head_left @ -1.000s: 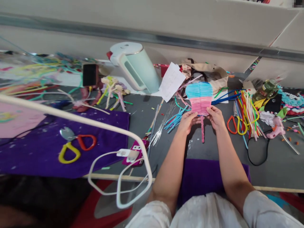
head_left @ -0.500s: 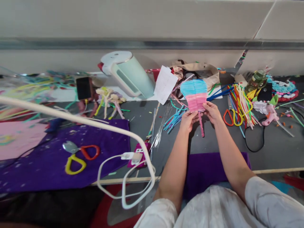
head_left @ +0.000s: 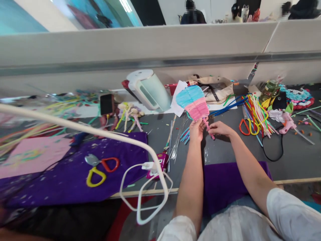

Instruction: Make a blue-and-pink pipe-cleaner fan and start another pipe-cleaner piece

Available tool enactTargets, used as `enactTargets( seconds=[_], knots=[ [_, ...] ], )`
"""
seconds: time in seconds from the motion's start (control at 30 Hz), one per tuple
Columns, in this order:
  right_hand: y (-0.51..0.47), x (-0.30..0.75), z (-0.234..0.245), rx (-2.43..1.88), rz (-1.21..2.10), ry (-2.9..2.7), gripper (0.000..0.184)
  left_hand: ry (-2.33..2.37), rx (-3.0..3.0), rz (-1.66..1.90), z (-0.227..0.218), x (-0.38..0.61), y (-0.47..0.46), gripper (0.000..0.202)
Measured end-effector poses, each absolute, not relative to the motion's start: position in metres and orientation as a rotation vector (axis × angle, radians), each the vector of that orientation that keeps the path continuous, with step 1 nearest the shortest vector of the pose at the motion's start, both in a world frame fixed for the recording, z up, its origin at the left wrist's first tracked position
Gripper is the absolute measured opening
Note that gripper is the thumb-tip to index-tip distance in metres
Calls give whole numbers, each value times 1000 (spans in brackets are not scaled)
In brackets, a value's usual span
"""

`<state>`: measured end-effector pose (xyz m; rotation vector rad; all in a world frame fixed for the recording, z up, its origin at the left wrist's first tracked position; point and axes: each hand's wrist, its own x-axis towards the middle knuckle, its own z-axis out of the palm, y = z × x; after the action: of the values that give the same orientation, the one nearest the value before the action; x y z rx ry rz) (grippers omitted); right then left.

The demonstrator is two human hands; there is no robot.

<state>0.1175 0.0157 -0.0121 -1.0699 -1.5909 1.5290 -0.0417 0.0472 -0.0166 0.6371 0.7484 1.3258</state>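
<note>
The paddle-shaped fan (head_left: 192, 100) is held above the grey table (head_left: 223, 154), right of centre, its blue part far, its pink part near, and its pink handle angled toward the near right. The left hand (head_left: 197, 129) grasps the fan where the blade meets the handle. The right hand (head_left: 220, 130) pinches the handle lower down between thumb and fingers.

The fan blade covers part of a paper sheet (head_left: 177, 97); any writing there cannot be read. The small mark on the black item (head_left: 279, 101) at far right is too small to read, as is the dark mark on the kettle (head_left: 154, 92) at far left.

Blue stems (head_left: 185, 136) lie just left of the left hand. Right of the right hand are scissors with red and yellow handles (head_left: 255, 129), a bundle of coloured stems (head_left: 262, 115) and a pink glue gun (head_left: 287, 124). A beige strap (head_left: 225, 85) lies beyond the fan.

At left, a white tube (head_left: 100, 131) crosses in front of a purple cloth (head_left: 130, 144) and partly hides a magenta power strip (head_left: 164, 161). Other scissors (head_left: 96, 177) rest on the cloth.
</note>
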Motion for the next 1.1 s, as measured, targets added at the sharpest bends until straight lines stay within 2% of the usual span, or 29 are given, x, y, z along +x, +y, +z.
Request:
enactTargets(
  seconds=[0.1, 0.23, 0.43, 0.6, 0.73, 0.87, 1.1],
  knots=[
    [17, 110, -16, -1038, 1487, -1552, 31, 597, 618, 1279, -12, -46, 46, 30],
    [17, 107, -18, -995, 1502, -1489, 32, 377, 545, 1236, -9, -50, 43, 46],
    [14, 108, -15, -990, 1617, -1599, 32, 432, 508, 1283, -17, -42, 42, 17],
    [15, 120, -16, -1028, 1746, -1538, 34, 479, 442, 1335, -20, -39, 45, 18],
    [19, 125, -17, -1094, 1593, -1150, 39, 472, 447, 1319, -17, -38, 44, 16],
    [21, 126, -9, -852, 1461, -823, 43, 508, 443, 1252, -17, -29, 40, 14],
    [23, 126, -4, -813, 1265, -770, 39, 579, 506, 988, -20, -9, 30, 4]
  ],
)
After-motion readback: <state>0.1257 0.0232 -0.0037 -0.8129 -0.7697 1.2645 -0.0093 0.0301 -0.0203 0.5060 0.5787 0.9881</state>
